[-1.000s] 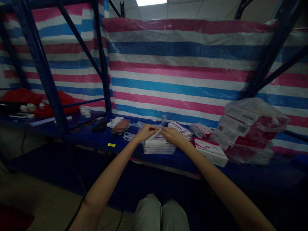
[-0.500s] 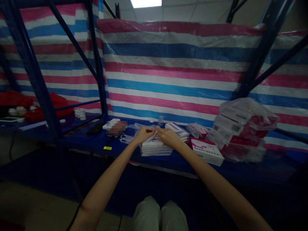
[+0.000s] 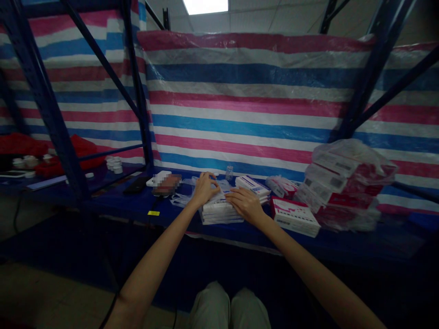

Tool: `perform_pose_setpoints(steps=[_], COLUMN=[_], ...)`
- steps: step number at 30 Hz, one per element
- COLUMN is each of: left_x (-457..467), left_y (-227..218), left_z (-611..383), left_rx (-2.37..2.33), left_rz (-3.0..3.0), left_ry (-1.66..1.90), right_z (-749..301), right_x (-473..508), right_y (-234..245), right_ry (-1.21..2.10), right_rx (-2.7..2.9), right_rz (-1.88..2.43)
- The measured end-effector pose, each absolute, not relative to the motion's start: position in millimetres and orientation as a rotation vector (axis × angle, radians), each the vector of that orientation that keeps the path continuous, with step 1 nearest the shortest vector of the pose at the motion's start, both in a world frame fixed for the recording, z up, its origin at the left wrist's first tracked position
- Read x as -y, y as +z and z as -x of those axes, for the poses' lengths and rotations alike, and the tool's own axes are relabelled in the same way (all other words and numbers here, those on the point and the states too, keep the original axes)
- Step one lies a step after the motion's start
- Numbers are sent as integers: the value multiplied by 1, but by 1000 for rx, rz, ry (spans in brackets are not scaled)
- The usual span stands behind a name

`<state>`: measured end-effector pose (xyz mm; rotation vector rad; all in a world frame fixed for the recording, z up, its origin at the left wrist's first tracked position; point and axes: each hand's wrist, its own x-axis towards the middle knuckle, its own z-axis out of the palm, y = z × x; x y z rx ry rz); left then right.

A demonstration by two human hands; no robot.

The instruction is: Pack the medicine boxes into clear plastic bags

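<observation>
A stack of thin white boxes (image 3: 222,216) sits at the shelf's front edge, with a clear plastic bag (image 3: 185,198) lying over its top and spilling out to the left. My left hand (image 3: 205,189) is over the bag at the stack's left side, fingers curved and apart, with nothing visibly gripped. Across the stack's right side lies my right hand (image 3: 245,204), its fingers stretched out over the bag and the top box. Just behind my right hand is a second pile of white and blue boxes (image 3: 253,184).
On the right stand pink-and-white boxes (image 3: 295,216) and a tall bagged pile of boxes (image 3: 338,183). A clear jar (image 3: 229,172) stands at the back. Leftward lie a black phone-like slab (image 3: 136,184), several white bottles (image 3: 116,165) and a blue rack post (image 3: 51,100).
My hands were together, fingertips pinching the bag above the stack. They have moved apart, and the fingers have spread: left over the bag, right flattened on the stack.
</observation>
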<state>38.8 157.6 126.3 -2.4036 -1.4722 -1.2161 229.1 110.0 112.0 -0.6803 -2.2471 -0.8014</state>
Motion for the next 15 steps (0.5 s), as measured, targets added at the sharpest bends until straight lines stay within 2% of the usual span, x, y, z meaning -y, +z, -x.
perform_pose_setpoints(steps=[6,15], left_x=[-161,-173], left_y=[136,134], left_z=[-42,-40], left_rx=[1272,1327], left_rz=[2343,2491], left_ry=[-972,-868], right_z=[-225,-226], right_x=[-94,-88], right_y=[107,91], right_ry=[-683,-505], right_rx=[2187,2077], right_rz=[778,837])
